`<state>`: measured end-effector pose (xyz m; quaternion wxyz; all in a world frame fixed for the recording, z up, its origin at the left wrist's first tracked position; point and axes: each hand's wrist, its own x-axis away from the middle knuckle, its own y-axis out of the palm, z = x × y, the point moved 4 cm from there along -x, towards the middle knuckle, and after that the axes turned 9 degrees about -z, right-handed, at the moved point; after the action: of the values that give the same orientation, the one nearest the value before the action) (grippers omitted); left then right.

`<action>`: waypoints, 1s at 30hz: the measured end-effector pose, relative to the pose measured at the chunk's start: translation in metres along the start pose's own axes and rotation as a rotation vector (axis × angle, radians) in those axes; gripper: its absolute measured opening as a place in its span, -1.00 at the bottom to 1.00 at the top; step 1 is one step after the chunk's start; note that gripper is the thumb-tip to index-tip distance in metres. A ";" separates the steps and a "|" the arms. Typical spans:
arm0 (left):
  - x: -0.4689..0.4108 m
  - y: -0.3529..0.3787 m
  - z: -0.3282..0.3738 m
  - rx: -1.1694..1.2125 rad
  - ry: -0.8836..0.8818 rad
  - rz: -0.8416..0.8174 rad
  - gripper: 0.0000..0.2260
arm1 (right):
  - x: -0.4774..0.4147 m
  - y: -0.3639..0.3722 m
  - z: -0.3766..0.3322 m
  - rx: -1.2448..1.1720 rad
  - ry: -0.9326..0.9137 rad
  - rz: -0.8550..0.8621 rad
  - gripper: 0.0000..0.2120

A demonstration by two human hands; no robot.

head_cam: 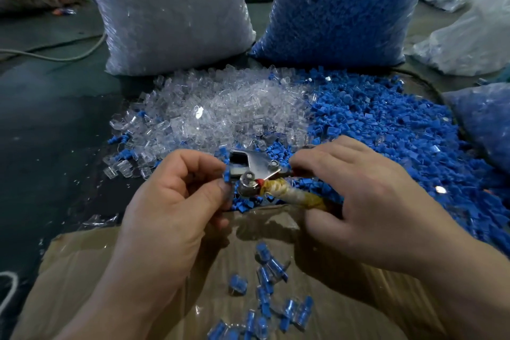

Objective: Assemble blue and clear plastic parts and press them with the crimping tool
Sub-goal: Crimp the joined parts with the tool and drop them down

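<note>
My left hand (176, 196) pinches a small blue part (226, 175) at the jaw of the metal crimping tool (254, 171). My right hand (356, 196) grips the tool's tape-wrapped handle (300, 196). Behind the hands lie a heap of loose clear parts (220, 110) and, to its right, a heap of loose blue parts (392, 130). Several assembled blue-and-clear pieces (267, 279) lie on the cardboard (91, 270) below my hands.
A big bag of clear parts (171, 8) and a big bag of blue parts (345, 5) stand behind the heaps. More plastic bags (474, 33) sit at the right. A grey cable (55, 56) runs across the dark floor at the left.
</note>
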<state>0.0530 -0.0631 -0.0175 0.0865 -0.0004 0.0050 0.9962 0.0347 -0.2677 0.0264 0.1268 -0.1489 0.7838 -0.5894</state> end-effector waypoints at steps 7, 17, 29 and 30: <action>0.003 0.005 0.011 -0.032 0.049 -0.051 -0.83 | 0.001 0.001 -0.002 -0.011 -0.042 -0.025 -0.41; 0.005 0.004 0.013 -0.087 0.056 -0.080 -0.84 | 0.000 0.003 -0.002 0.040 -0.029 -0.079 -0.41; 0.008 0.007 0.017 -0.057 0.072 -0.070 -0.84 | -0.001 -0.001 -0.009 0.016 -0.018 -0.028 -0.51; 0.009 0.007 0.018 -0.077 0.091 -0.063 -0.83 | 0.000 -0.001 -0.008 -0.005 -0.016 -0.020 -0.51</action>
<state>0.0430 -0.0678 0.0003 0.1174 -0.0492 -0.0292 0.9914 0.0315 -0.2607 0.0291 0.1269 -0.1620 0.7828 -0.5873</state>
